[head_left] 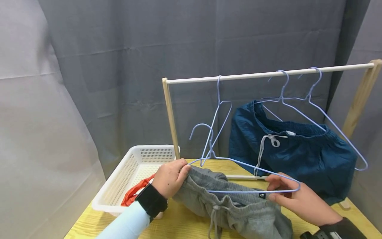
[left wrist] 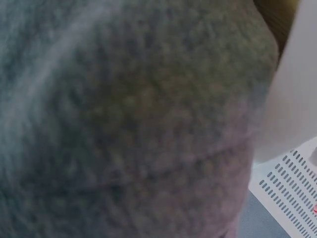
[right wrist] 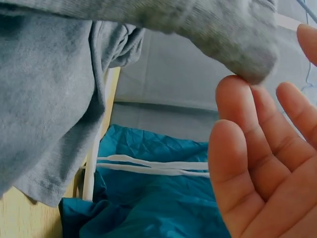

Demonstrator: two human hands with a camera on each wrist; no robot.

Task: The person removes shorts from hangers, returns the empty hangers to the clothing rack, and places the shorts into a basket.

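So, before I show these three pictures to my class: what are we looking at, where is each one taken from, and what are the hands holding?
There is no machine here: a person works with two bare hands and wears three cameras. The wide picture comes from a camera on the head, looking down at a yellow table. The other two come from cameras on the wrists, so close that they show mostly cloth.

In the head view, the left hand holds the waistband of grey shorts, and its grip looks closed round the cloth. The right hand holds the bar of a blue wire hanger at the waistband; in the right wrist view its fingers are fairly straight.

Behind stands a rail with more hangers and dark blue shorts. A white basket on the left holds something red.
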